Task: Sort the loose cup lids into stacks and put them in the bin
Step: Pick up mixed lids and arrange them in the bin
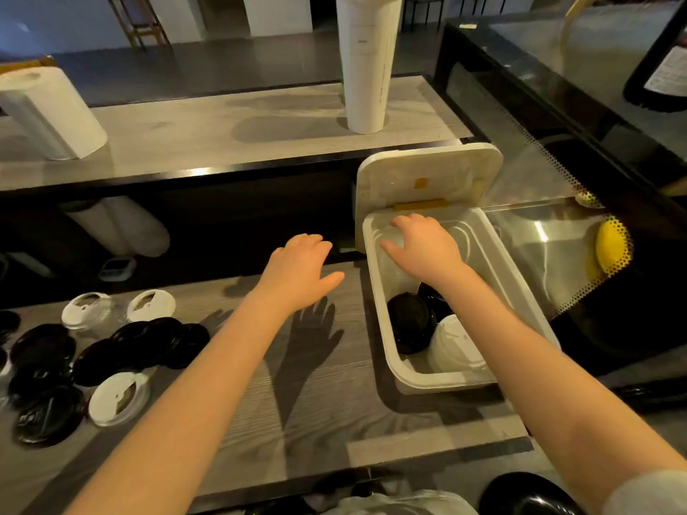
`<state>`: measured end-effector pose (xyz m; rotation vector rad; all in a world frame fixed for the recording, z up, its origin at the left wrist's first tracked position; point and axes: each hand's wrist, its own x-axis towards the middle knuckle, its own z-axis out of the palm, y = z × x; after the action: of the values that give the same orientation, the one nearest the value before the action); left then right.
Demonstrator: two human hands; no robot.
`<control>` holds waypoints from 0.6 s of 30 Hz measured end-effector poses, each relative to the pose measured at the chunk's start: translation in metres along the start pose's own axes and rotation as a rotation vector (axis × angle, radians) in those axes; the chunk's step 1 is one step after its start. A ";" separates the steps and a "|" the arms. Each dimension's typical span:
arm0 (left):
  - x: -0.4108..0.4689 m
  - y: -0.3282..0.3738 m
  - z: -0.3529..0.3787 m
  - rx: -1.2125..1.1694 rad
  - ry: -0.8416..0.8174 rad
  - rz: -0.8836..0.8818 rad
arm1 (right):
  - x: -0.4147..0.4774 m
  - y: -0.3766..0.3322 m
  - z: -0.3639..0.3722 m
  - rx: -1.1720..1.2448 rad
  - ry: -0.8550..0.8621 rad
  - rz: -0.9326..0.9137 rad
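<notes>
— it was a dim café counter, wood-grain worktop (334, 421) below and an upper shelf (223, 139) behind it with a paper towel roll (48, 113) and a tall stack of paper cups (366, 61). could you see where the person had got to?

— the white bin (446, 382) sat at the worktop's right edge, its hinged cover (427, 172) tipped up at the far end. the right hand (427, 247) was down inside the far end, palm down, fingers spread and clamped on nothing i could make out. something clear may have lain under it, but i couldn't tell.

— and the other one?

— the left hand (297, 269) hovered above the middle of the worktop, fingers apart and relaxed, holding nothing.

— so what was already in?

— a black stack (409, 325) and a white stack (453, 347) lay on their sides at the bin's near end. plenty waited outside: the loose black lids (141, 340) and loose white lids (119, 399) were scattered along the worktop's left edge, well apart from the bin.

— how would you have done this bit well?

— i'd have pressed whatever went in snug against the far wall, so that end stayed tidy and the middle kept room. then i'd have sent the free left hand to the pile, picking one colour at a time, nesting lids the same way up before carrying them. the black ones overlapped, so i reckon lifting from the top would have spared a spill.
</notes>
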<state>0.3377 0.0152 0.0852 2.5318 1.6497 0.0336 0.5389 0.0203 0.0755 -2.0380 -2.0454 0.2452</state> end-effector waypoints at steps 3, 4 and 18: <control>-0.019 -0.027 -0.008 -0.030 0.014 -0.052 | -0.015 -0.031 -0.001 -0.005 0.033 -0.107; -0.027 -0.038 -0.009 -0.046 0.017 -0.067 | -0.020 -0.044 0.000 -0.010 0.040 -0.140; -0.149 -0.222 0.026 -0.177 -0.016 -0.249 | -0.065 -0.221 0.099 0.007 -0.165 -0.312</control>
<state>0.0770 -0.0346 0.0418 2.1800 1.8528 0.1300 0.2982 -0.0416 0.0406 -1.7115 -2.4193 0.3697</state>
